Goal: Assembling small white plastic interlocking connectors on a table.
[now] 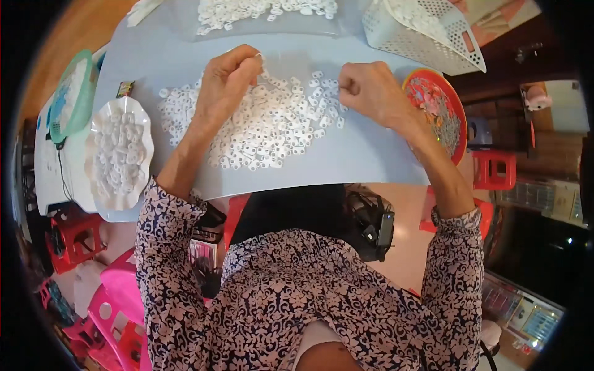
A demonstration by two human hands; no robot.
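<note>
**Hand Positions Above the Loose White Pieces**

My left hand (230,73) is positioned at the far edge of a loose spread of small, flat white pieces with holes (263,133). Its fingers are curled in, thumb against forefinger, with a small white piece (260,57) showing at the tips. My left wrist crosses above the left part of the spread.

My right hand (373,91) is located just beside the right edge of the spread. Its fingers are curled closed; I cannot tell whether they enclose anything.

The spread lies directly on a pale blue table with a curved edge (365,157). Surrounding containers:

- Left: a white oval plate with a scalloped rim (97,173), filled with similar pieces.
- Right: a round orange-red bowl (460,117), partly behind my right forearm, containing grey and reddish bits.
- Far side: a shallow transparent tray (266,27) and a perforated white basket (399,44), both holding white pieces.
</note>
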